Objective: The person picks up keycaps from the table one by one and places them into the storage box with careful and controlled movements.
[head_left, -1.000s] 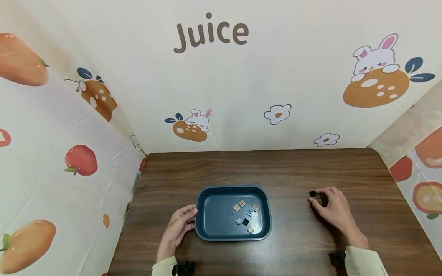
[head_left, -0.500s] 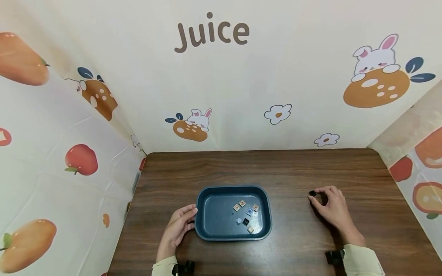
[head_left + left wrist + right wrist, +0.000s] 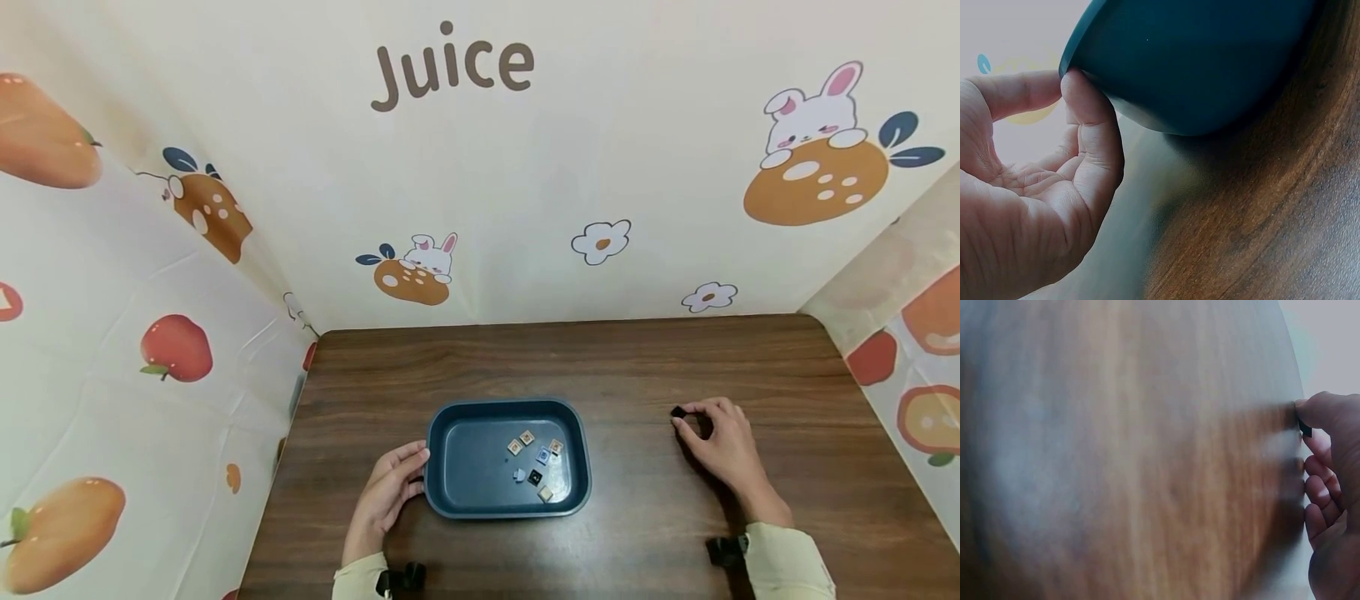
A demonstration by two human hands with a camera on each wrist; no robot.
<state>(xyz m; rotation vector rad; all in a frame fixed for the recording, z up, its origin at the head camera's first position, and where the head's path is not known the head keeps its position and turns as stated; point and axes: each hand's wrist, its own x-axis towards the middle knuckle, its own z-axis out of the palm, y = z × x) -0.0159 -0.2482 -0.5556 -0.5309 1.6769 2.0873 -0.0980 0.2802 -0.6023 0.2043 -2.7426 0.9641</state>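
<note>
My left hand pinches the left rim of a dark blue rectangular tray between thumb and forefinger. The left wrist view shows this grip close up on the tray's edge. Out to the right, my right hand holds a small black square block between thumb and fingertips, at the table surface. Only a sliver of that black block shows in the right wrist view. Several small square pieces lie in the right half of the tray, among them a black one and a blue one.
A brown wood-grain table carries the tray. Behind it rises a pale wall covering with printed fruit and rabbits, continuing along the left and right sides. A stretch of table lies between tray and right hand.
The head view has shifted slightly. The black block has turned a little in my right fingertips, while that hand stays in nearly the same place. My left hand keeps its grip on the tray.
</note>
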